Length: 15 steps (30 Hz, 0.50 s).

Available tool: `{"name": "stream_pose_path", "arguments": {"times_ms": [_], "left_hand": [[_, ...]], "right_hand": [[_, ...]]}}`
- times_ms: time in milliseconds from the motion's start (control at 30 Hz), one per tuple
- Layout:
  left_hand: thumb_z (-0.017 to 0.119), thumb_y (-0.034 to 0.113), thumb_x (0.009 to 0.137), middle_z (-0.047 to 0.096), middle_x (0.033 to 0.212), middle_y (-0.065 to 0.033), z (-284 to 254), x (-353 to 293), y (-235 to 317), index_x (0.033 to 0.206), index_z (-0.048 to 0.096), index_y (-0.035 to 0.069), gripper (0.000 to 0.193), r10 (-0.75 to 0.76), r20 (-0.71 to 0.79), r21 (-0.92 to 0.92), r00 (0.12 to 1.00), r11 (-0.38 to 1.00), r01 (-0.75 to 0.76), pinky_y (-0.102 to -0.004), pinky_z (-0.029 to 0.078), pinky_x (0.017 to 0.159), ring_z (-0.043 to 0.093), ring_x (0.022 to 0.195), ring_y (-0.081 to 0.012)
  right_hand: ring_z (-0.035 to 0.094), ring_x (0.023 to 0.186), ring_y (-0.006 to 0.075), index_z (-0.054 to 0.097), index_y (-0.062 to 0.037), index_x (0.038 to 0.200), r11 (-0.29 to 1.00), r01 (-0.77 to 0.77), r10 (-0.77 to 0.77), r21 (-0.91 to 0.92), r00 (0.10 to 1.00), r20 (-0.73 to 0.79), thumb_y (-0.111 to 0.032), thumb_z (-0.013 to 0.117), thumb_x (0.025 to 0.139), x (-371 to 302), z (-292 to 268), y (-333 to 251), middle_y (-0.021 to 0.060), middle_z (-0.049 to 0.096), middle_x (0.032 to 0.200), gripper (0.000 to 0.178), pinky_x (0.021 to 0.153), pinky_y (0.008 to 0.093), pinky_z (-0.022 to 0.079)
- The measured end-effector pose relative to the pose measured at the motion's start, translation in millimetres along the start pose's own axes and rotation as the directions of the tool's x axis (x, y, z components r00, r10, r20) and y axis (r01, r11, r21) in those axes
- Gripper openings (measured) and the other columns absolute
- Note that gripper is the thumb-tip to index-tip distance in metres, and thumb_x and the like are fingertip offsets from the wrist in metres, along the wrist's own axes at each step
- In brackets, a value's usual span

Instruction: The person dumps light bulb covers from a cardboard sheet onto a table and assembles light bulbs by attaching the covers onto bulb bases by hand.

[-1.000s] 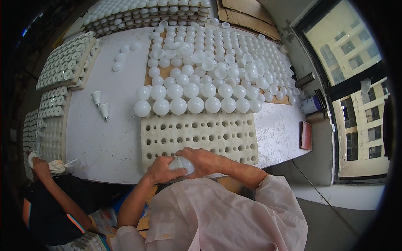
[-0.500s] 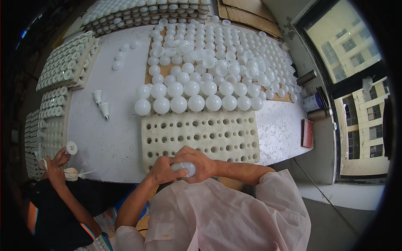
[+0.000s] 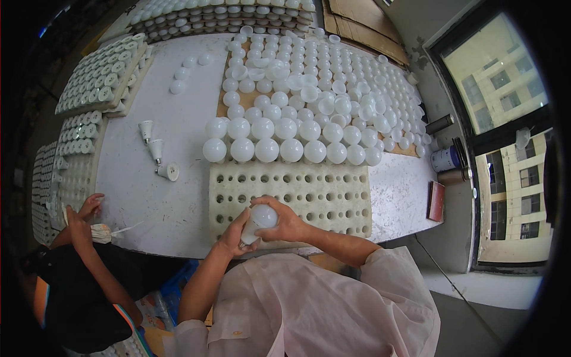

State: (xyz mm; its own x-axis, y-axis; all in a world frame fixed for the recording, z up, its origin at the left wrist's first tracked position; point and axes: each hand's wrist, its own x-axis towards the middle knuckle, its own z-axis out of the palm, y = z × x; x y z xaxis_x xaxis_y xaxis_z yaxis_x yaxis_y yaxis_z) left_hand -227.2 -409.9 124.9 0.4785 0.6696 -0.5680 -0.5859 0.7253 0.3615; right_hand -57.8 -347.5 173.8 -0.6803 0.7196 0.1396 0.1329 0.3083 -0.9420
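Note:
A white LED bulb (image 3: 262,219) is held between both my hands at the near edge of the foam tray. My left hand (image 3: 234,234) is closed around its lower body and metal cap. Curled around the right side of the round dome, my right hand (image 3: 286,225) grips it too. The bulb leans slightly, dome up. Beneath and beyond my hands lies the pale foam tray (image 3: 291,189), with rows of large and small holes. Finished-looking bulbs with round domes (image 3: 266,150) stand in two rows at its far side.
Many white dome covers (image 3: 309,93) sit on a brown board behind. Three bulb bodies (image 3: 156,149) lie on the table to the left. A co-worker's hands (image 3: 83,217) are at far left, near stacked trays of bulb bodies (image 3: 101,80). A red box (image 3: 436,200) stands at right.
The bulb has turned in my hands, so its dome now points up and shows fully. The co-worker's bulb body has left their hand, and a third one now lies on the table.

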Motion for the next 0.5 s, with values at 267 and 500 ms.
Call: {"name": "stream_pose_path", "arguments": {"times_ms": [267,500], "left_hand": [[0.034,0.057,0.095,0.066,0.083,-0.0188,-44.9,-10.3,29.0,0.117,0.049,0.003,0.06,0.001,0.138,0.031,0.99,1.0,-0.005,-0.0207,0.038,0.031,0.056,0.044,-0.0133],[0.036,0.054,0.095,0.067,0.087,-0.0182,-91.7,-18.9,72.5,0.122,0.048,0.001,0.061,0.031,0.064,0.22,0.997,0.974,-0.044,-0.0212,0.038,0.032,0.057,0.045,-0.0128]], "right_hand": [[0.06,0.081,0.0127,0.05,-0.0096,0.123,0.7,-0.556,0.515,0.448,0.828,0.223,-0.001,0.069,0.076,34.5,37.2,5.8,0.0054,0.059,0.102,0.052,0.066,0.0259,0.05],[0.056,0.106,0.0169,0.051,-0.0047,0.12,0.54,-0.454,0.524,0.709,0.84,0.14,-0.005,0.064,0.082,88.5,76.6,40.8,0.0097,0.058,0.119,0.041,0.091,0.0322,0.046]]}}
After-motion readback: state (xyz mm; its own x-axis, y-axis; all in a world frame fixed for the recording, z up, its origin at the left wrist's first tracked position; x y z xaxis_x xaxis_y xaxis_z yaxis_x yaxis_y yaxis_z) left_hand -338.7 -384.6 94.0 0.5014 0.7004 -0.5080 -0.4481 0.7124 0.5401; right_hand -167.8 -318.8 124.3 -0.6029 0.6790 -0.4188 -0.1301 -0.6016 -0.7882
